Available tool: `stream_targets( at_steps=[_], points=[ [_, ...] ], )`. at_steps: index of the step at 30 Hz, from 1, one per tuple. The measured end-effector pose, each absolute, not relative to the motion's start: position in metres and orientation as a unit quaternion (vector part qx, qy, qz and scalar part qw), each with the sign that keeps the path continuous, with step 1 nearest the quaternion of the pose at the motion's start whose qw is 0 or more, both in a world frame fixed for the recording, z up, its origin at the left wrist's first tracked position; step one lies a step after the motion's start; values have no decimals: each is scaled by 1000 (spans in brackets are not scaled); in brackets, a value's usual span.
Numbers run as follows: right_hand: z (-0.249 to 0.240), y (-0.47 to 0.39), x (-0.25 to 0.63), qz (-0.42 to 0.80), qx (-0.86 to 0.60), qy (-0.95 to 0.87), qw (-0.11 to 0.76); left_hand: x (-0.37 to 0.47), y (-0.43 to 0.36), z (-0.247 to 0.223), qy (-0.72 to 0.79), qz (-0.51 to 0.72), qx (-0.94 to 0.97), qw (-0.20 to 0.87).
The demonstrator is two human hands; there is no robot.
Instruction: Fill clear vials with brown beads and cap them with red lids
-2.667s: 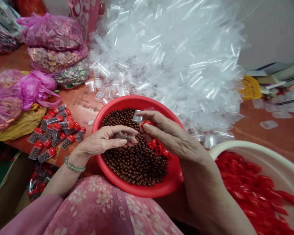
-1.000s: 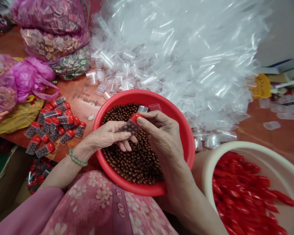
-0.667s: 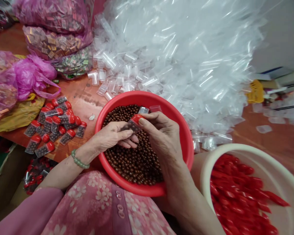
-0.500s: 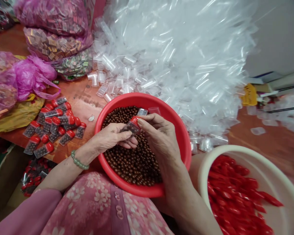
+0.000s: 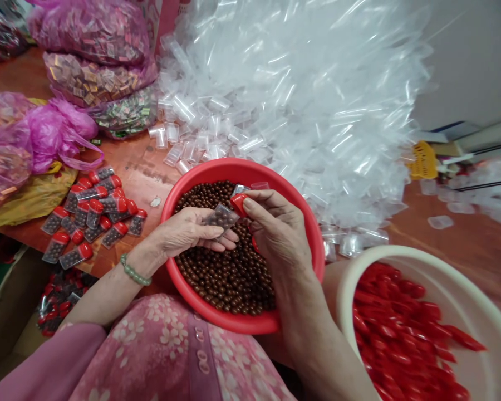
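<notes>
My left hand (image 5: 187, 229), a green bead bracelet at its wrist, is closed on a small clear plastic container (image 5: 220, 218) full of brown balls. A red cap (image 5: 239, 205) is pinched in my right hand (image 5: 275, 223), tilted close to the container's upper end; whether they touch, I cannot tell. Both hands are above a red basin (image 5: 177, 278) of shiny brown balls (image 5: 225, 278). Behind the right fingers, clear empty containers (image 5: 241, 189) show in the basin, and a bit of red appears under that hand.
Filled red-capped containers (image 5: 94, 211) lie on the table at left, with more in a box (image 5: 60, 303) below. A large heap of clear containers (image 5: 284, 100) rises behind the basin. A cream tub (image 5: 384, 253) of red caps (image 5: 396, 328) stands right. Pink bags (image 5: 96, 39) sit back left.
The red cap was against the container's end; now it is tilted and shifted up and right, showing more of the container's end. My left hand has hardly moved.
</notes>
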State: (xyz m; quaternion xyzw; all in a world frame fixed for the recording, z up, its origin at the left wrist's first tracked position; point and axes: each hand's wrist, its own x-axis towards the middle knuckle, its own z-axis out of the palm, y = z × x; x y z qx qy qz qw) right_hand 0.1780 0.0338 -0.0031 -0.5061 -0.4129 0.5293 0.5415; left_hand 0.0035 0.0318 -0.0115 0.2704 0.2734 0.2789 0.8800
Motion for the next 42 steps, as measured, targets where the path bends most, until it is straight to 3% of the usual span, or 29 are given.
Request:
stream_targets(
  at_steps=[19,23,33,42],
  points=[
    [-2,27,167,438,-525,-516,516,3,32,-11,274,276,270,881],
    [-9,26,169,370,-541,-569,497,3,33,-11,271,277,263,884],
    [-22,18,179,115,-488,-794,345,2,34,-10,251,285,256,889],
    [-20,20,173,-25,-453,-813,365,5,33,-10,241,297,289,877]
  ],
)
